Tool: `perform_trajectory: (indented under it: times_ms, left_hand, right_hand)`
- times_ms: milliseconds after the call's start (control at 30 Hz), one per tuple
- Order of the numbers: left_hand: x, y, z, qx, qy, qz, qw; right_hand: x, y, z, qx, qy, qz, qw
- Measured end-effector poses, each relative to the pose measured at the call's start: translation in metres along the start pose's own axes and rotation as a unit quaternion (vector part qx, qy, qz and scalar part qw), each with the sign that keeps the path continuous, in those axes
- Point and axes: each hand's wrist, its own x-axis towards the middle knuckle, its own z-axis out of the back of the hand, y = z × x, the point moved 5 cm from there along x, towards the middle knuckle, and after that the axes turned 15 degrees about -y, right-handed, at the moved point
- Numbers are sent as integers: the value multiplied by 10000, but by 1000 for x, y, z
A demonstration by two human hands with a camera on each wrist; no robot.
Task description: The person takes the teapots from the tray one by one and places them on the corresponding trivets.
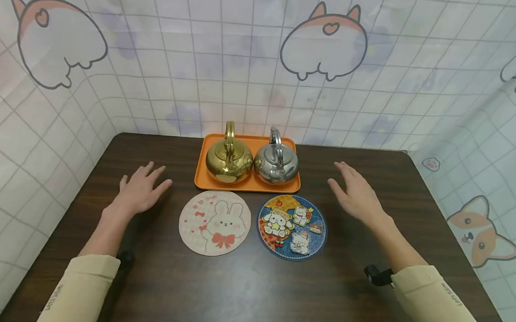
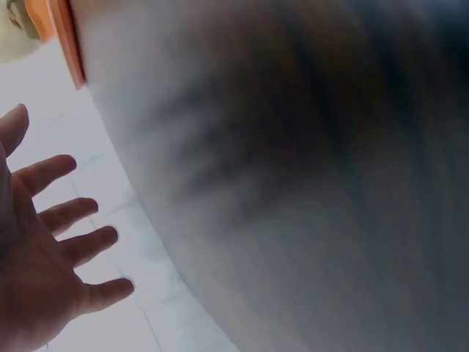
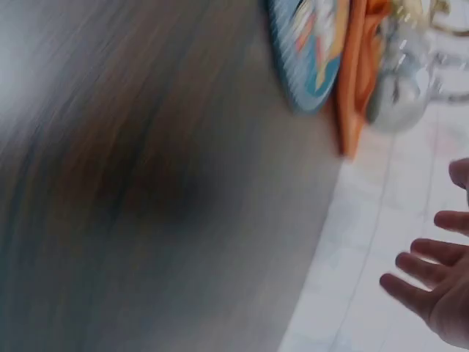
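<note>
My left hand, fingers spread, is over the left part of the dark table and holds nothing. On the other side my right hand is likewise spread and holds nothing. Between them, at the back, a gold kettle and a silver kettle stand side by side on an orange tray, handles upright. In front of the tray lie a round pink-and-white bunny mat and a round blue cartoon mat. The left hand is nearest the bunny mat, the right hand nearest the blue mat.
The dark wooden table meets a cloth backdrop with a grid and corgi drawings, which rises behind it and along both sides. The tray sits close to the table's back edge.
</note>
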Motion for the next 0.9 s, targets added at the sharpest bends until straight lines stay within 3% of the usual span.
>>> perform_trajectory:
  times_ms: [167,267,533,633,833,900]
  left_hand:
    - [5,-17,-5,-640,-168,-40,9978]
    - [7,-24,-6,-1197,-301,48,9923]
    - [17,-32,-14,-2312,-250,723,9699]
    - [20,-35,-19,-2712,-184,953,9576]
    - [30,-38,-31,-3707,29,1384,9184]
    - [34,-39,-33,-3831,75,1478,9118]
  right_hand:
    - [8,35,-2,735,-818,446,9929]
    - [11,52,-5,1271,-1070,626,9841]
    - [17,87,-19,2280,-847,557,9684]
    - [18,97,-25,2522,-653,539,9640]
    - [19,113,-39,2927,-279,420,9549]
    - [19,118,-44,3023,-159,346,9524]
